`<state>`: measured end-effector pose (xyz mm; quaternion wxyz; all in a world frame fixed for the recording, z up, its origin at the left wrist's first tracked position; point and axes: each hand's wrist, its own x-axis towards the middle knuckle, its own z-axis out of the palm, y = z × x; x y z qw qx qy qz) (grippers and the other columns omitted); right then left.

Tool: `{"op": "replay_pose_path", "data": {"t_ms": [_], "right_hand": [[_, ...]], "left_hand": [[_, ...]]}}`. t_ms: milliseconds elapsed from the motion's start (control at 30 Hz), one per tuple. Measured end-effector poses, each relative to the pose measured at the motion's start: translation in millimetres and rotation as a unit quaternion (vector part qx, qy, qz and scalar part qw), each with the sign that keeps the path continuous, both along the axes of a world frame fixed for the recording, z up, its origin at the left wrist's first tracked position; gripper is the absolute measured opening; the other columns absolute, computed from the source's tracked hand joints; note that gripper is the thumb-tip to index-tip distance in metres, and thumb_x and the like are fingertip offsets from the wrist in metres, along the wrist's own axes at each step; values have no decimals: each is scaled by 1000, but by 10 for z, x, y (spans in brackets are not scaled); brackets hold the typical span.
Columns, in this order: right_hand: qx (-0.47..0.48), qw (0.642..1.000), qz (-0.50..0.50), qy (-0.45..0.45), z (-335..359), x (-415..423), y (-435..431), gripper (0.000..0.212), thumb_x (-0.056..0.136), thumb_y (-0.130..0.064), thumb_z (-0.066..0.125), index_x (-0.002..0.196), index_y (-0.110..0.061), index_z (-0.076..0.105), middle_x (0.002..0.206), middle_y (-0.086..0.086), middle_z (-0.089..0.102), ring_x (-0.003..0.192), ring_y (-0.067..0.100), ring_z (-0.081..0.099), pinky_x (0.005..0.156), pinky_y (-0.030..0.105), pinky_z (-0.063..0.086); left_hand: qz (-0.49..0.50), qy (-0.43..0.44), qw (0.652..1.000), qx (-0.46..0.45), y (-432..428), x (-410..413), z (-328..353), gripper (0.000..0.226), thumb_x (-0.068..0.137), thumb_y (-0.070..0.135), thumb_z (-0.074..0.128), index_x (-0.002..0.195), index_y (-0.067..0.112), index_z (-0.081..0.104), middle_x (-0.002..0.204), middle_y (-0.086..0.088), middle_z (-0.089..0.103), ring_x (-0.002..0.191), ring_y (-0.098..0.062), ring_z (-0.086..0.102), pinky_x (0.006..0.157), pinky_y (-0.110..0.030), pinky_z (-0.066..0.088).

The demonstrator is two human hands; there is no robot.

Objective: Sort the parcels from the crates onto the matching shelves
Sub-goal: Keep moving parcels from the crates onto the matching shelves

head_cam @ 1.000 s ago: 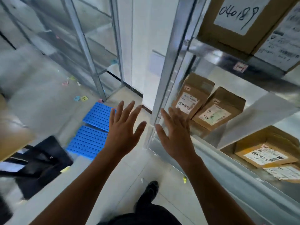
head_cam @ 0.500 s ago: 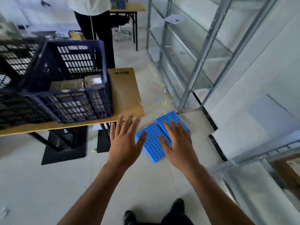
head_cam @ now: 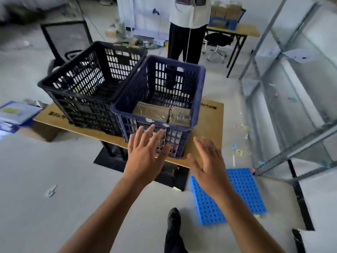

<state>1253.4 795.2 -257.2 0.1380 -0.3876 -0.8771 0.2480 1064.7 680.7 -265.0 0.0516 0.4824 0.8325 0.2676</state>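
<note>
Grey concrete floor [head_cam: 54, 161] fills the view, scraps of paper scattered across it. Over at three o'clock stands the metal shelving [head_cam: 299, 148], the tiers visible here bare, and that's presumably where the goods are headed. Dead ahead at twelve, a low wooden table [head_cam: 207, 121] raises the stock to a handy height, which saves bending to the floor.

Two crates sit on it, side by side and touching. The black crate [head_cam: 85, 81] at eleven o'clock shows no cargo that I can make out through its lattice. The blue crate [head_cam: 127, 99] at twelve is the one that matters, parked at the near edge of the table for an easy grab. Down at five o'clock a blue mat [head_cam: 242, 194] lies flat on the floor near the foot of the shelving. A second person [head_cam: 189, 24] stands behind the table at twelve.

Now the prize: brown parcels [head_cam: 153, 112] lying flat on the bottom of the blue crate, one beside another, tops up. Any labels are too blurred to read from here.

And the hands! Left hand [head_cam: 144, 157] and right hand [head_cam: 209, 165] are both empty, fingers spread and straight, palms down, held out just short of the blue crate's near wall. They look ready for a two-handed lift, so I'd call this the approach to the next pick.
</note>
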Motion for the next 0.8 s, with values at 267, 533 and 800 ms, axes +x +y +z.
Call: {"op": "replay_pose_path", "data": {"t_ms": [267,533,800], "right_hand": [[-34,999,38,16,-169,-624,1127,67,104,-59,32,164,-33,22,174,2,15,161,18,1,130,49,11],[-57,998,38,1,-222,-1056,1772,74,99,-62,27,164,-28,27,174,0,13,161,18,4,129,49,15],[-64,998,-9,13,-329,-1436,2060,68,101,-55,32,163,-25,32,174,-3,12,161,18,4,128,51,17]], "left_hand": [[-19,27,995,-97,1013,-622,-11,70,95,74,12,157,44,28,170,9,17,158,-18,-7,124,-47,-15],[-93,42,974,-201,1810,-1062,-202,70,93,81,9,155,48,15,171,10,8,158,-20,-10,125,-53,-11],[-226,48,941,-247,2331,-1548,-469,110,68,104,19,159,46,-1,172,9,5,158,-22,-1,124,-56,-13]]}}
